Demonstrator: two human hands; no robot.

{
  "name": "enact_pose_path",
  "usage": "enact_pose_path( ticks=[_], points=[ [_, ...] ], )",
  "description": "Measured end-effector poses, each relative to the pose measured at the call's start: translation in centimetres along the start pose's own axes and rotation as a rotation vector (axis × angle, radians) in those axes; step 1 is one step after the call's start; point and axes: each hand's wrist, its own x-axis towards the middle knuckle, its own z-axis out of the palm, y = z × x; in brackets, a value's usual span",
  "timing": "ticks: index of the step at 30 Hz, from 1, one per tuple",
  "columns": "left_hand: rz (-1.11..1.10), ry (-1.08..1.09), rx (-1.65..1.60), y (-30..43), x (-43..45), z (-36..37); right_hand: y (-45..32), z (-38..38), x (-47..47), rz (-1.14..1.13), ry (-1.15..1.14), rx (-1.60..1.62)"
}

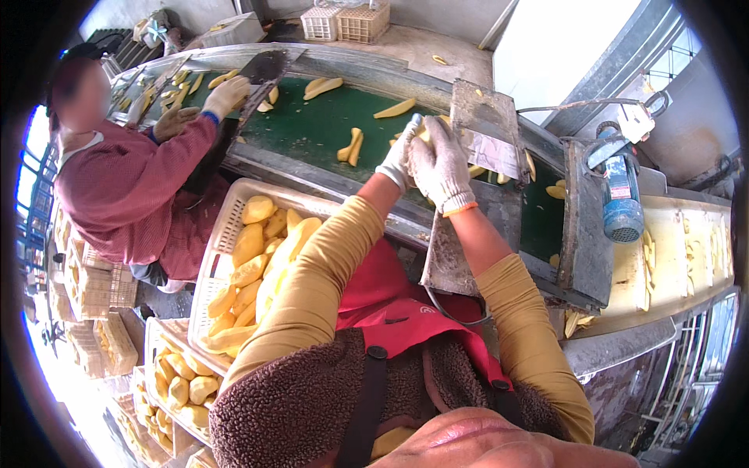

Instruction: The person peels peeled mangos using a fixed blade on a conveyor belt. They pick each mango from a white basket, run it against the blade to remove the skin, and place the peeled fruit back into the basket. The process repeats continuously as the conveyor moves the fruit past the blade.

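Note:
My left hand (399,157), in a pale work glove, and my right hand (437,164), in a knitted glove with an orange cuff, meet over the near side of a green conveyor belt (304,126). A yellow piece (423,136) shows between them, mostly hidden by the gloves. Several cut yellow pieces lie on the belt, among them a long one (395,109) beyond my hands and a forked pair (351,147) to their left. A worn metal plate (484,111) stands just right of my right hand.
A white plastic crate (202,304) of peeled yellow roots (248,245) stands beside my left arm, with more crates below. At left, a gloved co-worker (134,193) reaches over the belt. A blue motor (623,199) and a cleated yellow conveyor (667,257) are at right.

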Motion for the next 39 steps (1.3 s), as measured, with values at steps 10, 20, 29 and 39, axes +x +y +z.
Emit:
enact_pose_path(
  ticks=[10,20,29,39],
  points=[
    [0.817,0.161,1.413,-8.7,-3.8,4.5,-1.8,-11.2,-6.5,0.951,0.137,0.936],
    [0.857,0.218,1.955,-6.1,-9.1,-0.1,12.2,-5.5,1.0,0.264,-0.353,-0.630],
    [1.034,0.273,1.714,-0.7,-16.8,-3.0,5.6,-10.6,-6.5,0.093,-0.473,-0.411],
    [0.021,1.293,2.361,14.8,-31.2,-24.3,13.8,-3.8,-0.4,0.245,-0.400,-0.692]
  ],
)
